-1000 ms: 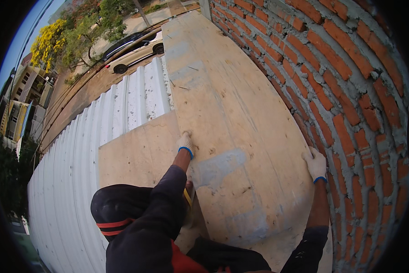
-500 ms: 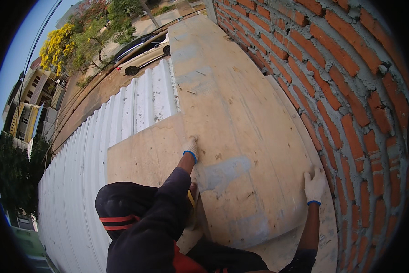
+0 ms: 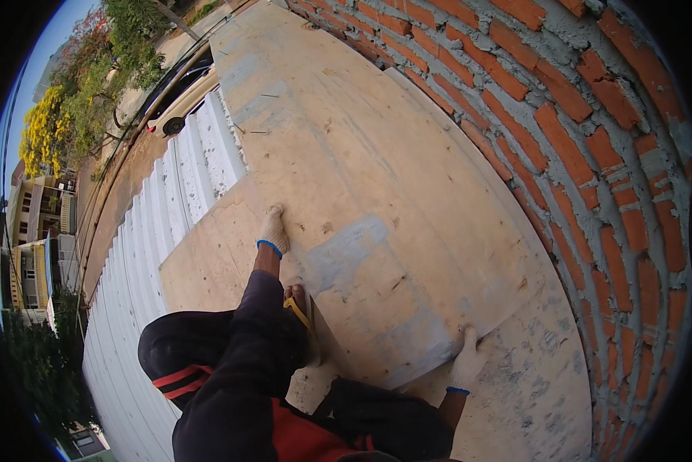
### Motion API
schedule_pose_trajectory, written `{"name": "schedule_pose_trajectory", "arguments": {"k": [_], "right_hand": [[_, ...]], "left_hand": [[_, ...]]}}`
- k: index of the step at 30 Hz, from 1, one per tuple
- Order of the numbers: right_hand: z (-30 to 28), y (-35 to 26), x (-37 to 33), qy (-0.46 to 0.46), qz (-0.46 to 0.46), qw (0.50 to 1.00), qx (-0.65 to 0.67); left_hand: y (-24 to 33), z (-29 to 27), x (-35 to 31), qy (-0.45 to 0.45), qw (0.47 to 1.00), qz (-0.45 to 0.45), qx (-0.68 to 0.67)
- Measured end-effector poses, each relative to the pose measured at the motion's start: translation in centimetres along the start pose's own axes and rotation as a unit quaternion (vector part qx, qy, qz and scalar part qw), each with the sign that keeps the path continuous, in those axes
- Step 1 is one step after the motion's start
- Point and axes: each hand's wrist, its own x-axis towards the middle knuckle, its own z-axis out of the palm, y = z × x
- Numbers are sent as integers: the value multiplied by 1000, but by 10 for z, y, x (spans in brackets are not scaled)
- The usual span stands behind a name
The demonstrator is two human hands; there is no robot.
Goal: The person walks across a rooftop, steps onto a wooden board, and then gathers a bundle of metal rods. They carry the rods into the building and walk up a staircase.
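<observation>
Across the middle lies a large plywood sheet (image 3: 407,185) with grey smears and several nails sticking out near its far left edge. My left hand (image 3: 274,229), in a white knit glove with a blue cuff, is closed at the sheet's left edge. At its near edge, toward the right corner, my gloved right hand (image 3: 467,362) grips the sheet, with part of the fingers hidden. Another plywood board (image 3: 207,262) extends out from beneath on the left. A pale, stained board (image 3: 531,385) shows under the near right corner. My foot in a yellow-strapped sandal (image 3: 298,304) stands beside the sheet's left edge.
A rough brick wall (image 3: 561,146) rises along the right side. White corrugated roofing (image 3: 130,323) slopes away at left, with its edge above a street. Down there are a parked beige car (image 3: 180,104), trees and houses. My bent knees are close to the boards.
My right hand has moved from the sheet's right side toward me to its near corner. The sheet appears shifted and turned, uncovering more board at near right. My view has moved too.
</observation>
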Motion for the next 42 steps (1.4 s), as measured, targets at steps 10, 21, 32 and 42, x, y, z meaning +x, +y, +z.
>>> {"name": "schedule_pose_trajectory", "arguments": {"k": [10, 21, 32, 42], "right_hand": [[-3, -27, 34, 121, -23, 989, -79], [-33, -27, 49, 4, 66, 993, -99], [-30, -22, 57, 59, -20, 959, -276], [-37, -199, 13, -125, 124, 885, -430]], "left_hand": [[-15, 43, 0, 30, 999, 4, 37], [-10, 17, 18, 81, 926, 39, 366], [1, 26, 9, 87, 826, 18, 556], [131, 46, -90, -27, 771, -22, 636]]}}
